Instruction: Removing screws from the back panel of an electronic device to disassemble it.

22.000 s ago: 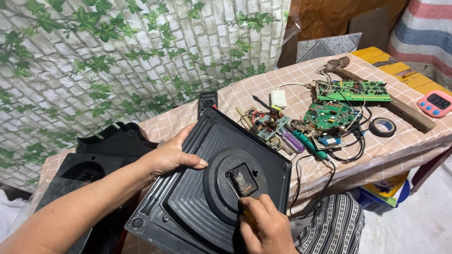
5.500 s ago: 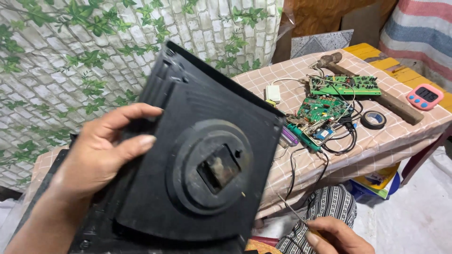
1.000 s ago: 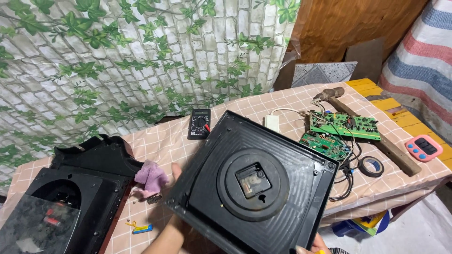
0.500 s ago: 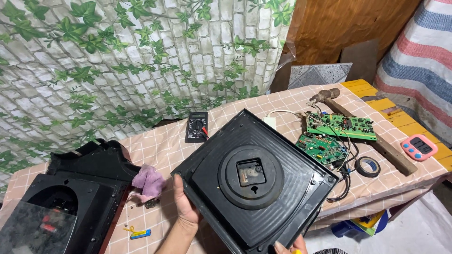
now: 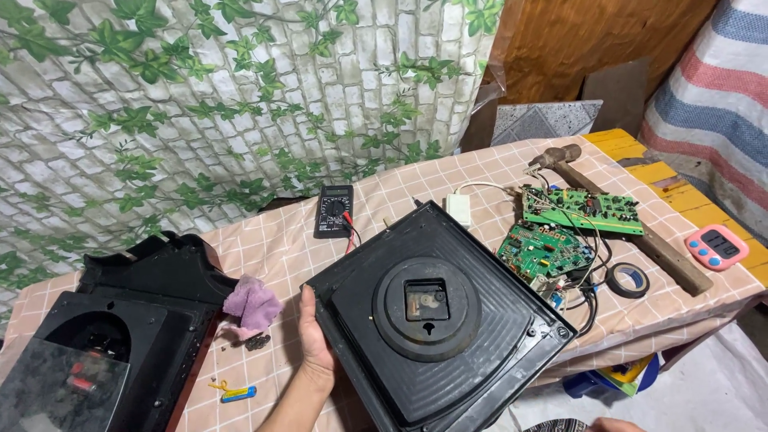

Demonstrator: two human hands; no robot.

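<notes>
Black plastic back panel [image 5: 448, 320], ribbed and square with a raised round hub and a small square opening showing a mechanism at its centre, lies flat on the near edge of the checked tablecloth [image 5: 400, 188], partly overhanging it. The left hand [image 5: 314, 340] grips the panel's left edge, thumb on top and the other fingers hidden beneath, so clamped on the edge. Only a sliver of the right hand [image 5: 612, 424] shows at the bottom edge; whether its fingers are apart or together cannot be told. A second black housing [image 5: 120, 328] with a round recess sits at the left. Two green circuit boards [image 5: 560, 228] with trailing wires lie right of the panel, beside a hammer [image 5: 624, 220]. A black multimeter [image 5: 334, 210] rests behind the panel. A purple cloth [image 5: 252, 304] lies just left of the hand. A roll of black tape [image 5: 627, 280] and a pink timer [image 5: 718, 246] sit near the right edge.
</notes>
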